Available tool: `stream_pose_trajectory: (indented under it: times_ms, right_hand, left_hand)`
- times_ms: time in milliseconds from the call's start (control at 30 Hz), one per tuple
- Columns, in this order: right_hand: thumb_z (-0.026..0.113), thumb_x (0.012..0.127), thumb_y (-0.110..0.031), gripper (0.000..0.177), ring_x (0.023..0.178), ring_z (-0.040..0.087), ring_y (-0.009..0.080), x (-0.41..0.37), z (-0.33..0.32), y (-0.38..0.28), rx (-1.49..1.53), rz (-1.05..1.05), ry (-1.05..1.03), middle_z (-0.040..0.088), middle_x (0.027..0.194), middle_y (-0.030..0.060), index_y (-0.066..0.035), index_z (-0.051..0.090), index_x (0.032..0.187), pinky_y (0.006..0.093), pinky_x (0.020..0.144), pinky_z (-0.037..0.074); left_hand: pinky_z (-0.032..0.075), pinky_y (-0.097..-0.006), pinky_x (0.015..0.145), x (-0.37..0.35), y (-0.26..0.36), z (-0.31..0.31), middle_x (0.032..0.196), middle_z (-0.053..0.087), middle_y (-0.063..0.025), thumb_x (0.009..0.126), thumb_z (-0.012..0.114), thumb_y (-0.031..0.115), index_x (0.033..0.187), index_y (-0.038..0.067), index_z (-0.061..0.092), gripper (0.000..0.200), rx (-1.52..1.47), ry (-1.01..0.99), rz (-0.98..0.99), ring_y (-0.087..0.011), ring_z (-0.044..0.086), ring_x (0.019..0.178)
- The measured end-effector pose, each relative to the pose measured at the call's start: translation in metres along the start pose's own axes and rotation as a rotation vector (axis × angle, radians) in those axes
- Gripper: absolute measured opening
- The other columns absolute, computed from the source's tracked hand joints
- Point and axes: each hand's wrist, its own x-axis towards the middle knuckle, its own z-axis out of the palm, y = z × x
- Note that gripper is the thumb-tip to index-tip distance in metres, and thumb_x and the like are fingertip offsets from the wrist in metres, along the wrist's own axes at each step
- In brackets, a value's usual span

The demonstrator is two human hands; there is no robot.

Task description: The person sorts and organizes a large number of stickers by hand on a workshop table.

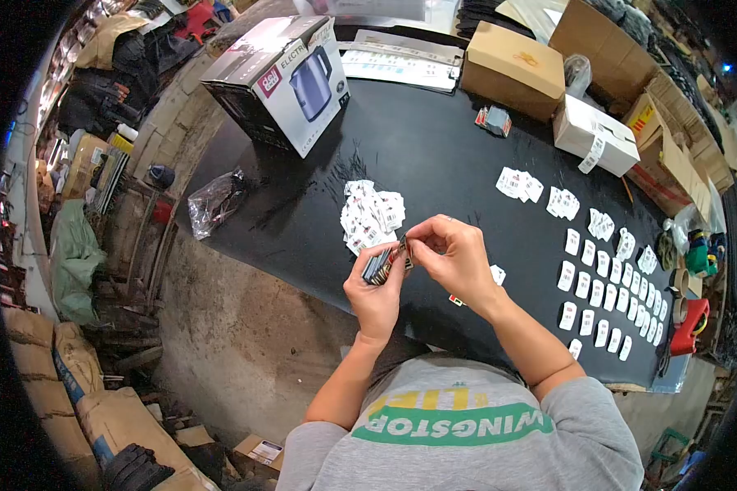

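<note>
My left hand is wrapped round a stack of small dark cards above the front edge of the black table. Fingers of my right hand pinch together at the stack's upper end, touching a small card whose details are too small to make out. Just beyond my hands lies a loose pile of white tags with printed marks. Partly hidden by my right wrist, another white tag and a small red and green piece rest on the table.
Rows of white tags cover the table's right side, with small tag piles behind them. An electric kettle box stands at the back left, near a clear plastic bag. Brown and white boxes line the back right.
</note>
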Motion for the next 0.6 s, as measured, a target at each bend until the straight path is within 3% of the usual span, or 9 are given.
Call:
stream_pose_trajectory:
  times_ms: [67,100,133,167,300,367,467,500,600]
  right_hand:
    - [0.063,0.082,0.000,0.010,0.074,0.065,0.0142,0.000,-0.001,-0.002,0.030,0.053,-0.006,0.063,0.077,0.0108,0.006,0.063,0.090,0.0257,0.064,0.053]
    - [0.062,0.084,-0.001,0.011,0.075,0.065,0.0139,0.003,-0.003,-0.006,0.286,0.122,-0.019,0.064,0.079,0.0100,0.006,0.062,0.092,0.0256,0.066,0.054]
    - [0.062,0.086,-0.002,0.012,0.077,0.066,0.0137,0.005,-0.006,-0.008,0.542,0.194,-0.032,0.064,0.080,0.0092,0.007,0.061,0.095,0.0255,0.068,0.054]
    - [0.060,0.089,-0.004,0.017,0.082,0.066,0.0141,0.007,-0.012,-0.005,0.593,0.195,-0.112,0.066,0.088,0.0101,0.006,0.060,0.102,0.0253,0.071,0.055]
    - [0.062,0.089,-0.008,0.019,0.077,0.067,0.0138,0.010,-0.030,-0.015,0.420,0.230,-0.208,0.068,0.083,0.0100,0.005,0.063,0.102,0.0244,0.068,0.055]
    - [0.065,0.088,-0.011,0.017,0.068,0.067,0.0125,0.010,-0.036,-0.019,0.383,0.218,-0.187,0.066,0.071,0.0066,0.004,0.066,0.094,0.0243,0.063,0.055]
    - [0.065,0.087,-0.012,0.014,0.063,0.063,0.0091,0.012,-0.047,-0.025,0.335,0.318,-0.150,0.065,0.072,0.0048,0.002,0.065,0.090,0.0221,0.057,0.051]
    - [0.064,0.088,-0.012,0.014,0.060,0.060,0.0075,0.015,-0.048,-0.020,0.323,0.227,-0.045,0.064,0.072,0.0041,0.002,0.064,0.089,0.0196,0.053,0.047]
    - [0.062,0.090,-0.015,0.014,0.055,0.055,0.0050,0.023,-0.062,-0.014,0.308,0.145,0.121,0.063,0.072,0.0031,-0.001,0.060,0.088,0.0165,0.047,0.038]
  left_hand:
    - [0.055,-0.0272,0.073,0.002,0.002,-0.002,0.089,0.068,-0.0059,0.082,0.066,-0.005,0.095,0.000,0.064,0.014,0.145,-0.013,0.149,-0.0107,0.064,0.081]
    - [0.054,-0.0283,0.076,0.003,0.003,-0.003,0.090,0.068,-0.0066,0.082,0.065,-0.006,0.094,-0.001,0.064,0.013,0.289,-0.025,0.298,-0.0119,0.064,0.083]
    - [0.054,-0.0283,0.076,0.006,0.005,-0.004,0.090,0.068,-0.0066,0.082,0.065,-0.006,0.094,-0.001,0.064,0.013,0.286,-0.029,0.294,-0.0119,0.064,0.083]
    - [0.054,-0.0300,0.077,0.011,0.008,-0.005,0.094,0.069,-0.0095,0.077,0.064,-0.009,0.094,0.001,0.064,0.020,0.313,-0.056,0.421,-0.0171,0.067,0.086]
    - [0.053,-0.0336,0.082,0.025,0.019,-0.002,0.100,0.069,-0.0133,0.065,0.061,-0.014,0.094,0.002,0.065,0.033,0.430,-0.151,0.709,-0.0277,0.067,0.094]
    - [0.052,-0.0347,0.083,0.026,0.022,0.001,0.099,0.069,-0.0128,0.063,0.061,-0.013,0.093,0.002,0.065,0.034,0.425,-0.187,0.705,-0.0280,0.067,0.095]
    - [0.053,-0.0310,0.078,0.024,0.022,0.008,0.098,0.070,-0.0110,0.066,0.061,-0.014,0.094,0.003,0.066,0.033,0.409,-0.247,0.687,-0.0248,0.068,0.090]
    - [0.053,-0.0310,0.078,0.021,0.021,0.010,0.098,0.070,-0.0110,0.066,0.061,-0.014,0.094,0.003,0.066,0.033,0.403,-0.254,0.687,-0.0248,0.068,0.090]
    - [0.051,-0.0226,0.070,0.007,0.009,0.016,0.090,0.071,-0.0096,0.080,0.063,-0.007,0.095,0.001,0.066,0.018,0.228,-0.379,0.251,-0.0111,0.067,0.080]
